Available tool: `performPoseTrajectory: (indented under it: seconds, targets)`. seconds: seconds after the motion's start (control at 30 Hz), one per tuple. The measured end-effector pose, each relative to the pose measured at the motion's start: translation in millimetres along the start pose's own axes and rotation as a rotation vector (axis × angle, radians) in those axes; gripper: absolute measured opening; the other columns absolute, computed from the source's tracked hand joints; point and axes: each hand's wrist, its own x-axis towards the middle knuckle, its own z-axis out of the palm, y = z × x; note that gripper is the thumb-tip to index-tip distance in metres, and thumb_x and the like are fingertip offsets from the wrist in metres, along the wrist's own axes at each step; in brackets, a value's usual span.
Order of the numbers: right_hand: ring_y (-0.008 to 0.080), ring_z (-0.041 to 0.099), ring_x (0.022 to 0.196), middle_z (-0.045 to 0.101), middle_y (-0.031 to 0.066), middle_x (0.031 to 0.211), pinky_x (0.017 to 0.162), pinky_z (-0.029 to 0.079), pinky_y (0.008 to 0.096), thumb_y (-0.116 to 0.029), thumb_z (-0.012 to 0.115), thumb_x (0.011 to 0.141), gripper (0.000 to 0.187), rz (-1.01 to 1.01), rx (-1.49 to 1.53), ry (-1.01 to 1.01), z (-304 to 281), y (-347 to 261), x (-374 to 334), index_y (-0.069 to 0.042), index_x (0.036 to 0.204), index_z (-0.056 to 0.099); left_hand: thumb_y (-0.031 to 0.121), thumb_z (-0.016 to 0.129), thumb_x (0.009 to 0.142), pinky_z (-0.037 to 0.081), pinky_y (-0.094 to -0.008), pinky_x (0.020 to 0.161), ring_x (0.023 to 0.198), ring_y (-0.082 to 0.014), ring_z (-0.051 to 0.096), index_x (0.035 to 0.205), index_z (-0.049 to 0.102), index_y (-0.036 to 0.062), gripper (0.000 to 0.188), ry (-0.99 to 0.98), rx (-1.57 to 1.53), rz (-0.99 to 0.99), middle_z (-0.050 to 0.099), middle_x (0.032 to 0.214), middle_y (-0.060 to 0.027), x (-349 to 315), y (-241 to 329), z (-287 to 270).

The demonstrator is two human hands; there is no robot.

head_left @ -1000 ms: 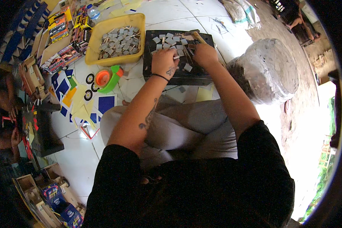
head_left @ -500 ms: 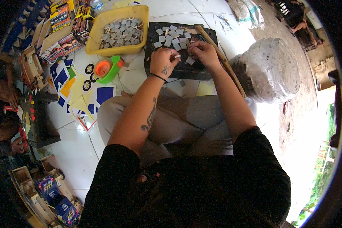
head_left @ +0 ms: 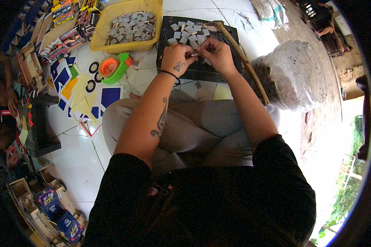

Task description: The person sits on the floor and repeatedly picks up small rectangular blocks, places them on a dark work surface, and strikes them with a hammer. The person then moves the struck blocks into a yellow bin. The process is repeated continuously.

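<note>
My left hand (head_left: 176, 57) is closed in a pinch on a small pale wooden piece (head_left: 194, 54) above a low black box-like stand (head_left: 165, 66). Meeting it from the other side, my right hand (head_left: 218, 57) has thumb and forefinger pressed together at the end of that piece; whether it grips the piece or something smaller is hidden. Just beyond my fingers, several small grey square tiles (head_left: 189, 30) lie loose on the stand, some with thin wooden pegs. A long wooden stick (head_left: 245, 61) leans across the stand's right side.
A yellow basin (head_left: 95, 44) of similar tiles stands beyond my left hand. Left of my knee are a green-and-orange tape dispenser (head_left: 121, 74), toy wheels (head_left: 91, 85) and paper scraps (head_left: 83, 99). A plastic-wrapped cylinder (head_left: 297, 76) stands right. Another person's hand (head_left: 12, 103) shows far left.
My hands have come together, the right moving left until its fingertips meet the piece in my left hand. The whole view has shifted slightly.
</note>
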Motion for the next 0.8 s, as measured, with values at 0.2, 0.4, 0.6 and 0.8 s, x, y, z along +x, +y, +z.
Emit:
performPoseTrajectory:
  seconds: [0.2, 0.4, 0.6, 0.8]
  targets:
    - [0.0219, 0.064, 0.067, 0.065, 0.0133, 0.075, 0.064, 0.049, 0.0323, -0.011, 0.066, 0.076, 0.010, -0.047, -0.069, -0.029, -0.7, -6.9, -2.0, -0.001, 0.079, 0.064, 0.022, 0.075, 0.068, 0.050, -0.0359, 0.065, 0.068, -0.0266, 0.063, 0.080, 0.068, 0.0056, 0.022, -0.004, -0.002, -0.001, 0.063, 0.074, -0.0138, 0.2, 0.7, -0.9]
    - [0.0245, 0.065, 0.068, 0.065, 0.0140, 0.074, 0.065, 0.050, 0.0330, -0.011, 0.066, 0.076, 0.010, -0.064, -0.104, -0.030, 0.1, -10.0, -2.4, -0.001, 0.079, 0.064, 0.021, 0.075, 0.067, 0.050, -0.0364, 0.066, 0.069, -0.0274, 0.063, 0.080, 0.068, 0.0053, 0.022, 0.024, -0.030, 0.014, 0.064, 0.075, -0.0139, -0.3, -1.6, 0.7]
    - [0.0241, 0.065, 0.068, 0.066, 0.0145, 0.076, 0.065, 0.050, 0.0325, -0.011, 0.067, 0.076, 0.011, -0.065, -0.094, -0.027, -0.4, -11.5, -3.5, -0.001, 0.081, 0.066, 0.021, 0.076, 0.066, 0.050, -0.0369, 0.067, 0.070, -0.0288, 0.063, 0.081, 0.068, 0.0052, 0.023, 0.020, 0.014, 0.001, 0.064, 0.076, -0.0142, -0.8, -0.6, 0.4]
    - [0.0237, 0.064, 0.066, 0.066, 0.0148, 0.075, 0.064, 0.050, 0.0327, -0.011, 0.067, 0.075, 0.012, -0.050, -0.094, -0.038, -0.8, -11.0, -3.0, -0.001, 0.081, 0.066, 0.021, 0.075, 0.066, 0.051, -0.0374, 0.068, 0.071, -0.0293, 0.063, 0.082, 0.068, 0.0054, 0.023, 0.021, -0.007, 0.001, 0.064, 0.076, -0.0140, -1.5, 0.2, -1.0]
